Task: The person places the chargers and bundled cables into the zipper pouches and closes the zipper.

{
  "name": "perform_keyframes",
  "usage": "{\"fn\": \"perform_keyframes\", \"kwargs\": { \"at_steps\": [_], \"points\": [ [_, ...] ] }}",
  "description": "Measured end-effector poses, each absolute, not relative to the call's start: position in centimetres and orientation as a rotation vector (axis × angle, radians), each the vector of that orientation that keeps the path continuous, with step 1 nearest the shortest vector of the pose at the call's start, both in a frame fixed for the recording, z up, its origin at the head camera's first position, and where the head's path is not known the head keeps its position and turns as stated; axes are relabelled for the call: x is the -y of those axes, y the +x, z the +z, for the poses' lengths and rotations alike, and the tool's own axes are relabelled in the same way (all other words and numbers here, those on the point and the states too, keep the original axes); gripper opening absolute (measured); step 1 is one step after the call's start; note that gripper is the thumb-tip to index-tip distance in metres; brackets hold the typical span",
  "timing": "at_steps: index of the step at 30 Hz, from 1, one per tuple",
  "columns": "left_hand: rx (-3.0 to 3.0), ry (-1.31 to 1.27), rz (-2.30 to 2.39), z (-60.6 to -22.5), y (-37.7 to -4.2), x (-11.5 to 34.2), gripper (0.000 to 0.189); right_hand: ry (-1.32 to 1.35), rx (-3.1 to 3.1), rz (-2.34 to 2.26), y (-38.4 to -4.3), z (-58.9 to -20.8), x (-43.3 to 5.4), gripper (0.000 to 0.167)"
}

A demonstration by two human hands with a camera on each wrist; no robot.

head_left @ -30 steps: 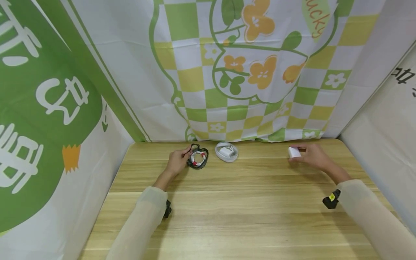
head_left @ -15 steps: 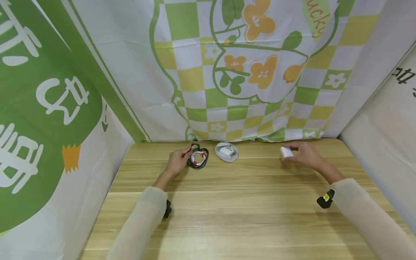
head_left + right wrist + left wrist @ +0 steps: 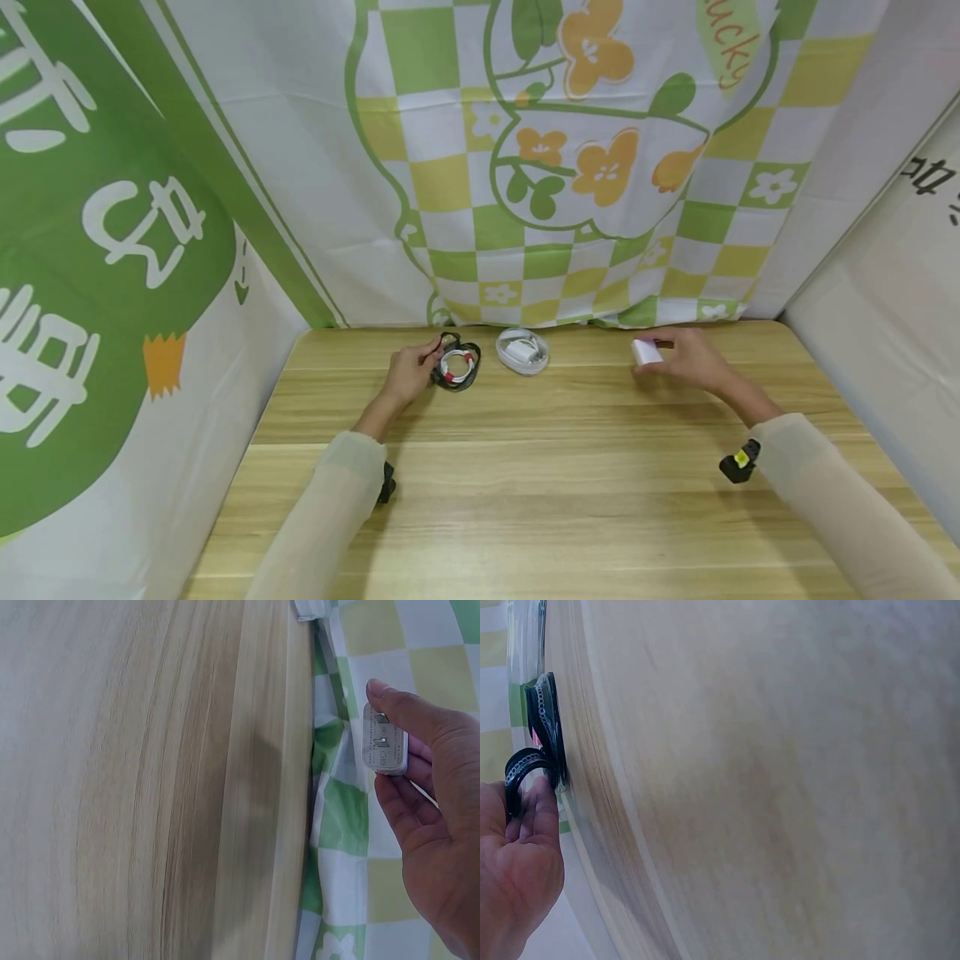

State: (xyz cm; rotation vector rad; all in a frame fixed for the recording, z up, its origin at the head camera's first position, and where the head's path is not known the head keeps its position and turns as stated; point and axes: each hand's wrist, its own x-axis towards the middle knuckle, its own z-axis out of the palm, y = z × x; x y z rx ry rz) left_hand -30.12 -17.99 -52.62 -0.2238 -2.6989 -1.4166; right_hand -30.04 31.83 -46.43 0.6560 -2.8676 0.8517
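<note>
My left hand (image 3: 408, 372) pinches the edge of a round, black-edged pouch (image 3: 476, 367) at the table's back left. Zipper-like teeth show along its black trim (image 3: 546, 712) in the left wrist view. A white coil (image 3: 446, 365) with red bands sits inside. My right hand (image 3: 693, 358) holds a white charger plug (image 3: 647, 352) between thumb and fingers above the table's back right. In the right wrist view, the plug's printed face and metal prongs (image 3: 382, 741) are visible. Between the hands rests a clear oval case (image 3: 501, 354) with a white charger (image 3: 522, 350) in it.
The wooden table (image 3: 525, 483) ends against a green-and-yellow checked cloth (image 3: 540, 258) at the back. A cloth wall with green and white print (image 3: 112, 250) flanks the left; a pale one (image 3: 900, 317) stands on the right.
My right hand has moved left with the charger plug, toward the clear oval case. The left hand and the black-edged pouch have stayed in place.
</note>
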Motion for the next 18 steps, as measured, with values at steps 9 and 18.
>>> {"fn": "perform_keyframes", "kwargs": {
  "at_steps": [9,18],
  "points": [
    [2.692,-0.228,-1.43,-52.7,-30.1,17.9,0.039,0.68,2.855,0.856,-29.9,-46.3,-30.4,0.058],
    [2.689,-0.21,-1.446,-52.6,-30.1,17.9,0.039,0.791,2.816,0.802,-30.2,-46.3,-28.6,0.057]
  ]
}}
